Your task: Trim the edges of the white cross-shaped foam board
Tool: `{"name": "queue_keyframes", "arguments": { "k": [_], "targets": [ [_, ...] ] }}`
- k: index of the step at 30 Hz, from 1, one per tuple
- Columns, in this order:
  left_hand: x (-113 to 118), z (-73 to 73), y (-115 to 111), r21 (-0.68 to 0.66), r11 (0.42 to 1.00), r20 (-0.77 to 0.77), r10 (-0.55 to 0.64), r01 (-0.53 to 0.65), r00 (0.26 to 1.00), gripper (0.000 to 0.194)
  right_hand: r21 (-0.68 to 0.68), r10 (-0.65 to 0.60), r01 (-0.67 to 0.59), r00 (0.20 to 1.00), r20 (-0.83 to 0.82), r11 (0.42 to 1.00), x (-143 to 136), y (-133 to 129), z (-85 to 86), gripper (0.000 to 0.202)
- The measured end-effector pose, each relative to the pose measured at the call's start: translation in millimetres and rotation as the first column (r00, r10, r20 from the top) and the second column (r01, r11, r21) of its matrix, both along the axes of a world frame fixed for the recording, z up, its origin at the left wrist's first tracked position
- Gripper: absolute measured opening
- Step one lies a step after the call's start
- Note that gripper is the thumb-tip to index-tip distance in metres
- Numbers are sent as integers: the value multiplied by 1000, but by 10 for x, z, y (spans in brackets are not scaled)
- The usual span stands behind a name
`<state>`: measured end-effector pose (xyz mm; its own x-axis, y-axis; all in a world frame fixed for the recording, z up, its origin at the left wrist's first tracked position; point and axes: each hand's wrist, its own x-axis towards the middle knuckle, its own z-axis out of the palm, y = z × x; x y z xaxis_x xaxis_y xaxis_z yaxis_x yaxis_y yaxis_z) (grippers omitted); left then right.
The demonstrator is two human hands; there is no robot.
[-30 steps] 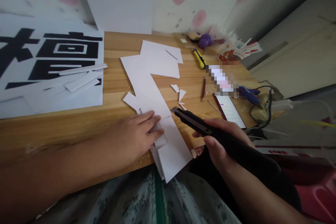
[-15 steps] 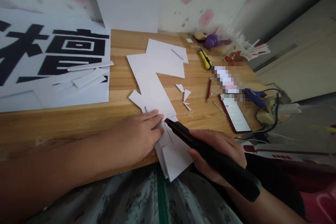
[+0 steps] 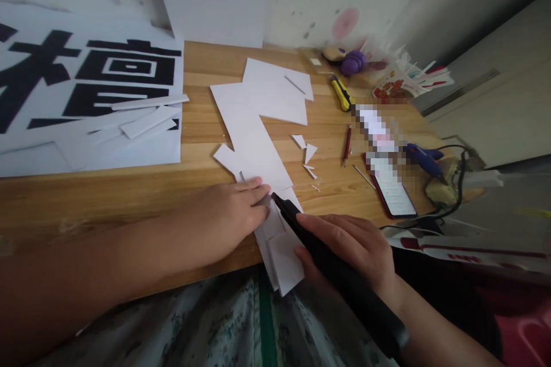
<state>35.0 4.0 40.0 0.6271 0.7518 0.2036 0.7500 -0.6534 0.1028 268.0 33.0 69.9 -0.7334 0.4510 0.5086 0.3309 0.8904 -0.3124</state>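
Note:
My left hand (image 3: pixel 228 219) lies flat on a white cut paper shape (image 3: pixel 258 137) near the front edge of the wooden table (image 3: pixel 86 200), its fingers pressing the sheet down. My right hand (image 3: pixel 353 246) grips a long black utility knife (image 3: pixel 336 269). The knife's tip touches the paper right beside my left fingertips. The lower end of the paper hangs over the table edge under my right hand.
A large white sheet with black characters (image 3: pixel 86 80) and loose paper strips lies at the left. Small paper scraps (image 3: pixel 306 152), a red pencil (image 3: pixel 347 145), a yellow cutter (image 3: pixel 341 93), a phone (image 3: pixel 394 189), a blue glue gun (image 3: pixel 424 159) and a purple object (image 3: pixel 353 61) sit at the right.
My right hand has brought the black knife down and left, from above the table edge onto the paper next to my left fingers. My left hand has stayed in place.

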Motion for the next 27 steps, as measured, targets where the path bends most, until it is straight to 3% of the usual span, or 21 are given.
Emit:
{"name": "queue_keyframes", "arguments": {
  "k": [4,10,21,27],
  "targets": [
    [11,-22,19,36,999,-1,21,-21,1000,34,-1,-1,1,1000,4,1000,13,-1,-3,30],
    [25,15,27,-99,991,61,101,-95,993,29,-13,34,-33,997,63,999,30,-6,100,28],
    [-11,-12,35,-172,981,80,109,-94,991,30,-94,44,-35,995,94,995,159,-130,281,34],
    [-87,-150,8,-144,988,198,90,-62,976,42,-91,44,-38,997,60,995,194,-173,263,26]
  ]
}}
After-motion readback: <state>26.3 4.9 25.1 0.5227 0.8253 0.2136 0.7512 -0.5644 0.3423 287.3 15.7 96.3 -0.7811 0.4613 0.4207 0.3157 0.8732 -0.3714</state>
